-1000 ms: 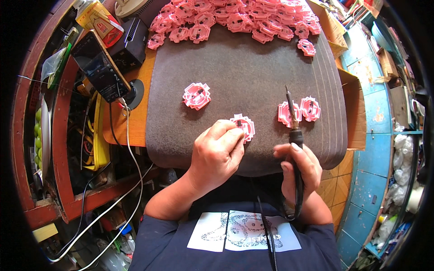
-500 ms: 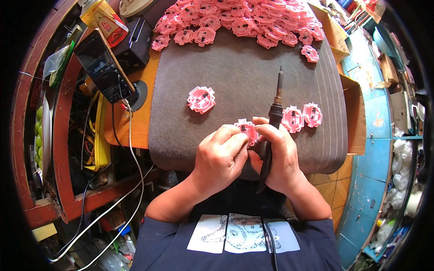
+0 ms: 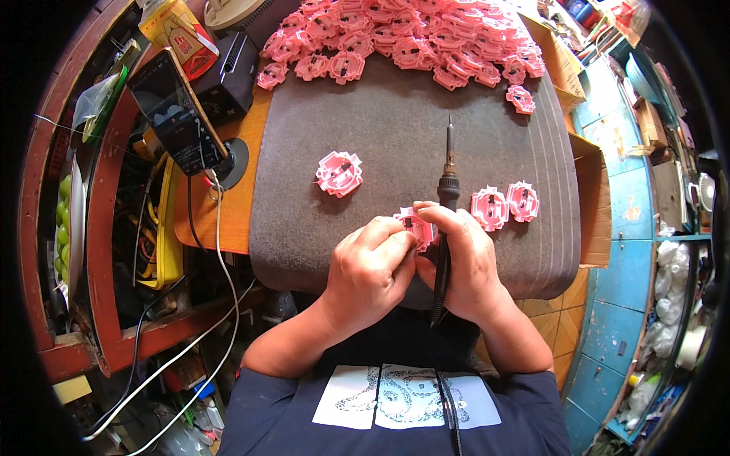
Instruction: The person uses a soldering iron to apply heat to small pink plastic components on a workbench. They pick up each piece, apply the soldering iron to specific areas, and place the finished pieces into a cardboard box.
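Note:
Close to the near edge of the dark mat, my left hand pinches a pink plastic housing between thumb and fingers. A small black piece shows inside it; the rest is hidden by the fingers. My right hand is closed with a soldering iron lodged in it, the tip pointing away from me and clear of the housing. The right index fingertip rests at the housing's far right edge. One similar housing lies to the left, and two more, the nearer one and its neighbour, lie just right of my right hand.
A large heap of pink housings covers the mat's far end. On the left, a phone stands on a holder, with a white cable hanging down. Cardboard boxes adjoin the mat's right side, beside blue cabinets.
The soldering iron's tip has swung a little left, so the iron stands straighter in the picture. Both hands keep nearly the same place around the housing.

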